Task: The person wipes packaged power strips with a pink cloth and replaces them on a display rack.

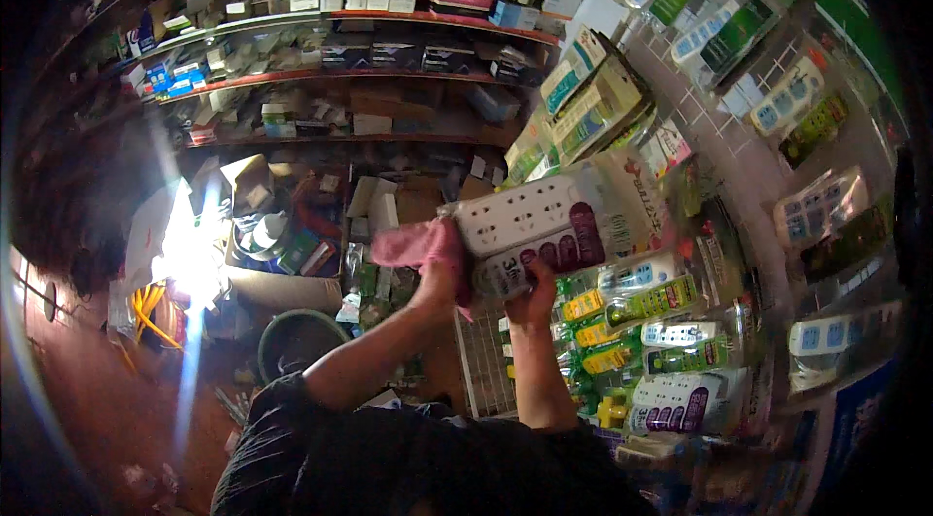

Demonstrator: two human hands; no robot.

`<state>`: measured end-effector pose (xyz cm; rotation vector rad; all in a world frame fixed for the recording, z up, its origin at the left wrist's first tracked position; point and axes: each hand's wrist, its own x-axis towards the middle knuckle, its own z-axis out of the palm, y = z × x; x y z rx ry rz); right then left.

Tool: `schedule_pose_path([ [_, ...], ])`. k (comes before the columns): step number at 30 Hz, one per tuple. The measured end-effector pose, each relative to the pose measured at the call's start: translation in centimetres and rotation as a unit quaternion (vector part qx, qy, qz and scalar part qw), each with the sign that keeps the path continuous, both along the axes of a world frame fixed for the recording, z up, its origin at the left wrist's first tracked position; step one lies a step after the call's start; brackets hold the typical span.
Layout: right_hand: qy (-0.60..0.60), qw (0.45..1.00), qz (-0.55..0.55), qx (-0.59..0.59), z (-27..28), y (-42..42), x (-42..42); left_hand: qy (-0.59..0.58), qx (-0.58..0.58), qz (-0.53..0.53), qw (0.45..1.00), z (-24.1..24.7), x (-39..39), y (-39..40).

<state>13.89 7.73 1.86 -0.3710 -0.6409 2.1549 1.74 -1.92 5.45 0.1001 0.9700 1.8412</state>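
A white power strip in clear Bull packaging (pixel 525 213) is held in front of me, tilted up to the right. My right hand (pixel 534 288) grips its lower edge, the fingers on the purple and white printed part. At its left end, my left hand (pixel 436 283) is closed on a pink cloth (pixel 419 245) that lies against the package; the cloth covers most of the fingers. Just behind the package hang more carded packs (pixel 598 108). Below and to the right, other packaged power strips (pixel 674 399) hang in rows.
A wire grid rack (pixel 485 363) stands below my hands, and packaged strips (pixel 787 97) hang along the right. Shelves of small boxes (pixel 379 2) run across the back. To the left are an open carton (pixel 284 290), a round tub (pixel 300 341), yellow cable (pixel 153 315) and a bright glare.
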Motion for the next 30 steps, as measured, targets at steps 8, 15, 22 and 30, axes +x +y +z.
schedule_pose_path([
  [8,0.09,0.994,0.021,0.057,2.1,-4.7,-1.8,0.389,0.036,0.227,0.892,0.3,-3.1,1.1],
  [15,0.078,0.994,0.003,0.074,2.2,-4.6,-1.5,0.599,-0.013,0.294,0.745,-2.8,-5.1,0.6],
  [22,0.129,0.991,0.034,-0.017,2.5,-3.0,-0.8,0.068,0.1,0.22,0.968,-4.0,-5.0,-2.5],
  [30,0.065,0.988,0.131,0.043,3.2,-4.8,-1.8,0.363,0.002,0.074,0.929,-3.1,-1.9,-0.6],
])
